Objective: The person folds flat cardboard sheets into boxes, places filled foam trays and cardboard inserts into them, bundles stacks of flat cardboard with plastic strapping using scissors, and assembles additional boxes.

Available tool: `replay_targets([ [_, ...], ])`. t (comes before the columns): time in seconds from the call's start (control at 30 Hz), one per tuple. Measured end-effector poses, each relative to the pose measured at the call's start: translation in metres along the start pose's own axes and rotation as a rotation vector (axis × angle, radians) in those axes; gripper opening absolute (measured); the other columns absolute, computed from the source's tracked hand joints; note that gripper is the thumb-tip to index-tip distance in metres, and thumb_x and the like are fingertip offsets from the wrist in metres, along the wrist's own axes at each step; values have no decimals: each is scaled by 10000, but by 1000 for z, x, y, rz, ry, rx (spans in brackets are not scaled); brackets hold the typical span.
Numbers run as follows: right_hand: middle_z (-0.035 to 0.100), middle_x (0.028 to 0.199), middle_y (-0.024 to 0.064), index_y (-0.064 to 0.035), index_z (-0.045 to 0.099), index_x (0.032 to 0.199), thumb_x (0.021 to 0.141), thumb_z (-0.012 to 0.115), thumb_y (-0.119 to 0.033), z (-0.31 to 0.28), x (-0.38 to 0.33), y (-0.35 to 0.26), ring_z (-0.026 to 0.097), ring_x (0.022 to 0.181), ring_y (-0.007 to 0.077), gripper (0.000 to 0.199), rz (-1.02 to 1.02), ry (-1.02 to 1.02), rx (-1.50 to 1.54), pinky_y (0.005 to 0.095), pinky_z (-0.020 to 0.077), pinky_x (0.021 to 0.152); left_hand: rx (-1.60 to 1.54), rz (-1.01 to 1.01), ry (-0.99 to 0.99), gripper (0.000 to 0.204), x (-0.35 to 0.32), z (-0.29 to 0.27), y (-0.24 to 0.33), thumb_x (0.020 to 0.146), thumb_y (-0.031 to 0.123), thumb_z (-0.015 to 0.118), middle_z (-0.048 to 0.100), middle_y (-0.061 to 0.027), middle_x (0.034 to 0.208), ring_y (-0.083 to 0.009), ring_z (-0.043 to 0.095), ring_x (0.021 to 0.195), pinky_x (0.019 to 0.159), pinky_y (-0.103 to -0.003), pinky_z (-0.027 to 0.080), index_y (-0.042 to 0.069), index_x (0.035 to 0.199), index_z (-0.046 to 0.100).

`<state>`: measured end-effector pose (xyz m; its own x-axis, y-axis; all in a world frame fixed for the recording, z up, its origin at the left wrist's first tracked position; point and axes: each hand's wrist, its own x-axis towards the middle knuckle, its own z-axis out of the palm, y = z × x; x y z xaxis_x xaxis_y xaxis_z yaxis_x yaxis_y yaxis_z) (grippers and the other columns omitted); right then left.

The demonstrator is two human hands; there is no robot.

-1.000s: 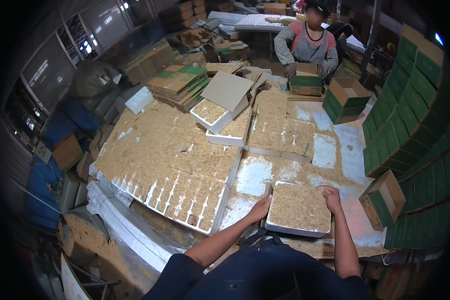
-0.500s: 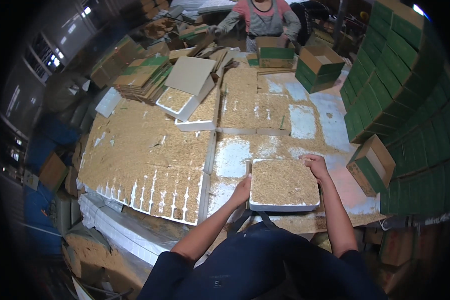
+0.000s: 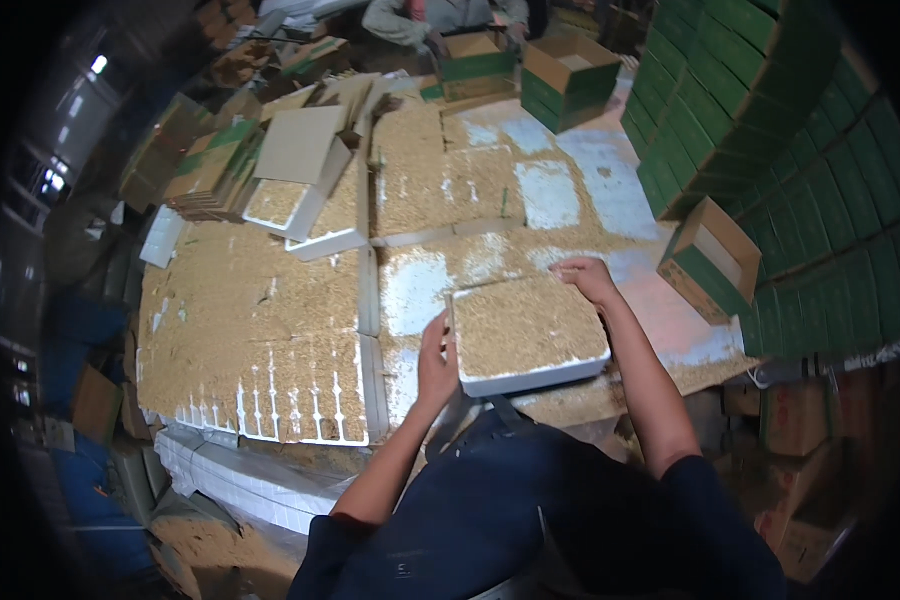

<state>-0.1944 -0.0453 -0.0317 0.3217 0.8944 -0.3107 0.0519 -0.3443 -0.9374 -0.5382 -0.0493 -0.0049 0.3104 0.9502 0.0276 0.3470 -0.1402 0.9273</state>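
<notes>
A white foam tray [image 3: 535, 381], filled level with tan husk-like litter [image 3: 530, 325], sits between my hands at the near part of the table. My left hand [image 3: 436, 365] grips the tray's left side, fingers up along the wall. At the far right corner, my right hand [image 3: 586, 280] curls its fingers over the rim, while my forearm runs along the tray's right side. Whether the tray's underside touches the table is hidden.
Left of a low grey divider [image 3: 369, 290] lie several litter-filled trays [image 3: 315, 400]. Flattened cartons [image 3: 210, 170] are heaped beyond. Green-and-brown boxes [image 3: 715, 120] tower at right, near an open carton [image 3: 715, 255]. Across the table, a co-worker's arms [image 3: 400, 25] reach to another carton [image 3: 475, 70].
My view has swung right. The tray has turned slightly, its right end now farther away, with both my hands still on it. The co-worker has bent lower, both arms now at the carton.
</notes>
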Motion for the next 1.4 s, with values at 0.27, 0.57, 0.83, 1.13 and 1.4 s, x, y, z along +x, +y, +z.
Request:
replay_targets([
  [0.27,742,1048,76,1,751,1047,826,747,-71,3,12,-12,649,982,133,232,33,-31,-45,267,486,906,227,395,-80,396,-51,-29,36,770,15,681,551,-222,1189,-409,575,1098,934,-415,475,22,1149,566],
  [0.57,739,1043,79,-3,747,1060,828,743,-98,-1,14,-14,641,1023,142,251,82,-80,-45,265,466,938,372,620,-22,197,-67,-15,40,723,-7,800,616,-108,788,-304,605,716,633,-364,494,20,801,621],
  [0.83,725,1099,74,-3,744,1063,857,719,-97,-6,1,-10,615,1083,153,227,66,-126,0,287,439,983,95,106,181,346,-84,-8,7,760,47,823,666,-121,926,-186,657,839,751,-302,533,3,1049,638],
  [1.13,721,1059,96,2,749,1041,837,739,-81,-3,-32,-23,643,978,163,221,-72,-98,182,294,480,900,26,-68,14,438,-87,-10,0,738,72,836,680,-119,980,-207,655,887,801,-326,531,-13,1111,623],
  [1.4,726,1075,107,6,742,1057,827,729,-65,-17,-50,-32,652,1002,170,241,-134,-69,278,304,485,919,190,54,49,402,-81,-5,2,764,-2,763,691,-137,949,-264,668,849,786,-343,522,33,1139,623],
])
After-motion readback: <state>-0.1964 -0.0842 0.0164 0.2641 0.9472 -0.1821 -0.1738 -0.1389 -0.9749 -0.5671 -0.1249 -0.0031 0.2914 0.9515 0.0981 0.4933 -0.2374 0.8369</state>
